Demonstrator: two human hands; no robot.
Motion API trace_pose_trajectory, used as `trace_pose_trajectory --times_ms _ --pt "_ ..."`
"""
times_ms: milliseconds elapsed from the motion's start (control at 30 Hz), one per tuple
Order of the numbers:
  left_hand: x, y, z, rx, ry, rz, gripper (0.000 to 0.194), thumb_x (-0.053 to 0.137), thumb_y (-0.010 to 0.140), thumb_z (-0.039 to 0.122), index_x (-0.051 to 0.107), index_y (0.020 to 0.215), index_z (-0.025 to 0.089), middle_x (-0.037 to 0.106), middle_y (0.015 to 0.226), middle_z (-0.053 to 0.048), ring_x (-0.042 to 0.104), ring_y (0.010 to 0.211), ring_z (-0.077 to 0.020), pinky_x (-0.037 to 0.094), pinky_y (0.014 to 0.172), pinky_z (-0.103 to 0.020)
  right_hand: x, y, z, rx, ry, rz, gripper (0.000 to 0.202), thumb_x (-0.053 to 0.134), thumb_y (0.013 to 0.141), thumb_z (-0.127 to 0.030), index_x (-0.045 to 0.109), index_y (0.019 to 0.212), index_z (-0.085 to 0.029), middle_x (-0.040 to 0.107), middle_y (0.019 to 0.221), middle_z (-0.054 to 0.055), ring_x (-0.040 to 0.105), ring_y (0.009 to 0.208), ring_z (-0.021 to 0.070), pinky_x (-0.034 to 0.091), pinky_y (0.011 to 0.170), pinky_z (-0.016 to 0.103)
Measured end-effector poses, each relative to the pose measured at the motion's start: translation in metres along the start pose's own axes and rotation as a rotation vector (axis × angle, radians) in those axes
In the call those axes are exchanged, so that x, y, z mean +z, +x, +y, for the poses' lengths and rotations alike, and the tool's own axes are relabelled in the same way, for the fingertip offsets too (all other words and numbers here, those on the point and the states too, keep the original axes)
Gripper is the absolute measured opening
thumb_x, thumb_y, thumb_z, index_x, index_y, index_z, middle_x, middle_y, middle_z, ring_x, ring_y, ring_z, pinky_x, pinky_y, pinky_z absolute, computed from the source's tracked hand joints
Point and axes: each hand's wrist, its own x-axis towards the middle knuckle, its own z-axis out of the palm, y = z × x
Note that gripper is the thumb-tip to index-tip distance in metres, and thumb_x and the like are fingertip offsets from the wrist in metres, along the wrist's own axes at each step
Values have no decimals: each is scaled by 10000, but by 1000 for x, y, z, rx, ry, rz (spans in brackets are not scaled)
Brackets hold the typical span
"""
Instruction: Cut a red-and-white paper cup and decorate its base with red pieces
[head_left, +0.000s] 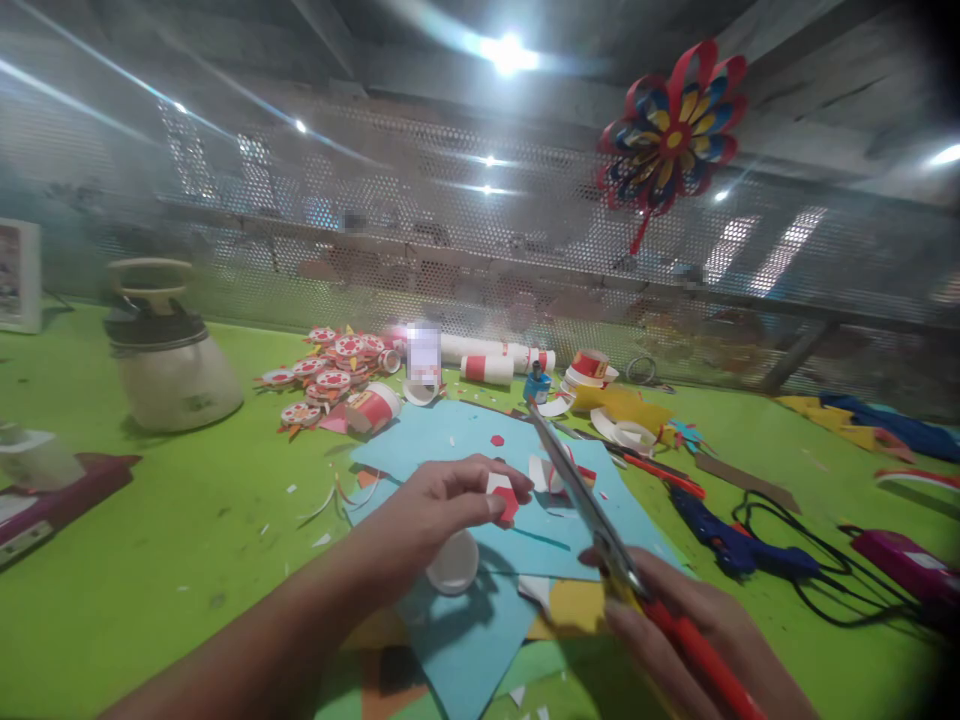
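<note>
Scissors [577,490] over green table [150,570]; mesh wall [420,215].

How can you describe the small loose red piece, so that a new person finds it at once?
On the green table, find the light blue paper. On it, just beyond the left hand, lies the small red piece, roughly six-sided. It is red all over, unlike the larger red-and-white piece pinched in that hand.

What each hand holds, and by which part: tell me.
Left hand: paper piece, pinched at its lower left part. Right hand: scissors, held by the handles.
</note>
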Motion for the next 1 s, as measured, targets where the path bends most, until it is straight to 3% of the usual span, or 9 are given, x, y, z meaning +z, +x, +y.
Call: trace_pose_trajectory --times_ms 133,233,333,533,700,833,1000 --pt "3 0 -2 -21 99 -102 133 592 793 237 675 714 170 605 1109 -48 533 954 -203 384 793 -300 -4 22 -13 21 57 -37 242 561 861 -334 635 1058 -216 689 851 37 660 756 192 541 679 251" --pt "4 0 -3 -45 119 -179 128 593 792 236 682 718 181 620 962 -17 532 842 -162 377 760 -273 5 35 -20 10 249 -105 269 575 857 -308 599 1103 -203 674 969 52 655 919 205 541 780 276" --pt "3 0 -4 -98 154 -212 128 581 791 230 687 736 184 593 802 3 507 743 -145 371 669 -246 16 42 -24 11 397 -203 237 581 851 -263 591 1079 -197 668 996 55 661 894 190 554 748 272" --pt "1 -1 -6 -132 183 -215 110 574 776 209 660 715 178 492 680 24 399 602 -112 288 524 -218 28 46 -21 28 437 -198 221 601 828 -258 555 1036 -201 649 922 40 647 858 184 541 727 270" --pt "3 1 -10 -144 138 -157 105 580 775 255 636 734 175 545 725 13 443 653 -127 324 598 -241 31 44 -14 26 407 -112 226 601 837 -277 554 1045 -204 596 874 15 593 713 139 504 613 239" --pt "7 2 -14 -188 50 -80 103 596 780 271 596 758 170 510 682 25 408 600 -108 291 559 -241 35 41 -12 8 451 15 252 592 861 -267 533 1103 -228 554 854 -11 557 720 123 479 634 231" --pt "13 0 -13 -104 9 -70 65 609 778 212 606 799 151 557 790 -4 488 774 -144 362 707 -259 43 36 -15 62 509 158 240 584 874 -257 526 1106 -248 540 827 -26 542 699 110 470 602 211"
